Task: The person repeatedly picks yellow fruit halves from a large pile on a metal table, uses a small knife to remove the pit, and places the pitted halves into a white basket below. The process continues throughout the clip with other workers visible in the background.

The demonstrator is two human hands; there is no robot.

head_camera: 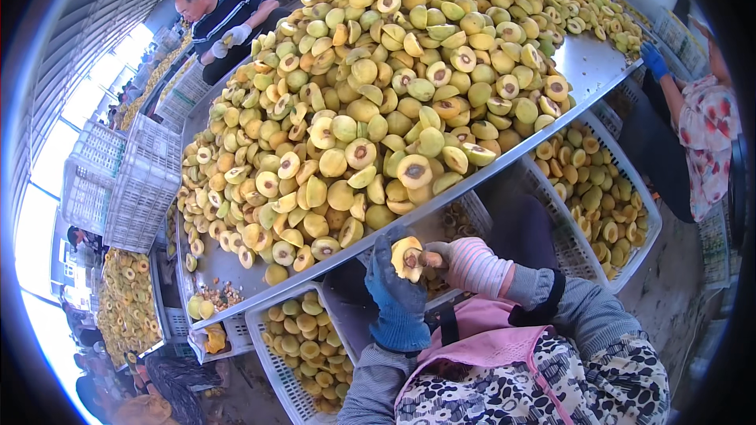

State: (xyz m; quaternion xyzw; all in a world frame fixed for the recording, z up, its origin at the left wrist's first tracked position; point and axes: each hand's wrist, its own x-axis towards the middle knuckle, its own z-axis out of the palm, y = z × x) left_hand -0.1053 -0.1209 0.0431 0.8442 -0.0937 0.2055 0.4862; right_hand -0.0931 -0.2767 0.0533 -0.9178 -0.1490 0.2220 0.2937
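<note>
My left hand point(397, 292), in a blue and grey work glove, holds a halved yellow fruit point(407, 258), its cut face with the brown centre turned up. My right hand point(469, 262), in a pink striped glove with bare fingertips showing, has its fingers at the brown centre of that half; whether it grips a tool is hidden. Both hands are over my lap, just outside the near edge of a metal table point(331, 261). On the table lies a large heap of halved yellow-green fruit point(354, 118), many halves showing brown stones or centres.
White plastic crates of fruit halves stand at the left point(273, 360) and right point(638, 236) of my legs. Another crate sits under the table edge. Stacked empty crates point(144, 183) rise at the left. Co-workers sit around the table, one point(233, 18) at upper left, another point(706, 141) at right.
</note>
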